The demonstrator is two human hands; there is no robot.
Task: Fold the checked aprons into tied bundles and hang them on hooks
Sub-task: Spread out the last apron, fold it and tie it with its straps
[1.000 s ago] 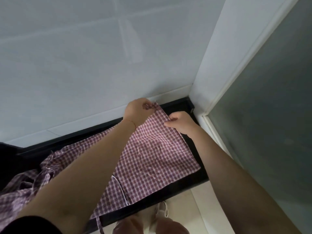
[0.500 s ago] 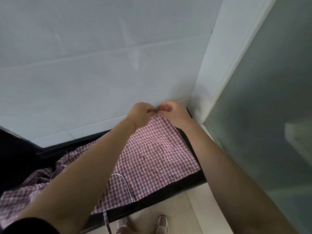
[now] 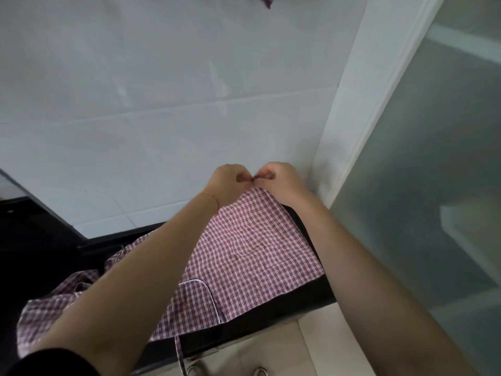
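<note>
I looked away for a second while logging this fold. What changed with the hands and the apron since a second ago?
The right hand moved up the apron's edge from beside the left hand to meet it at the far corner; both now pinch that corner, lifted against the wall. The left grip stayed on the corner. The checked apron lies spread on the black counter as before.

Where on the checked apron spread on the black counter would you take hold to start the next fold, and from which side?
Probably the far corner of the checked apron, from above. It peaks near the wall, clear of the black counter, and the left hand and right hand pinch it there.
</note>
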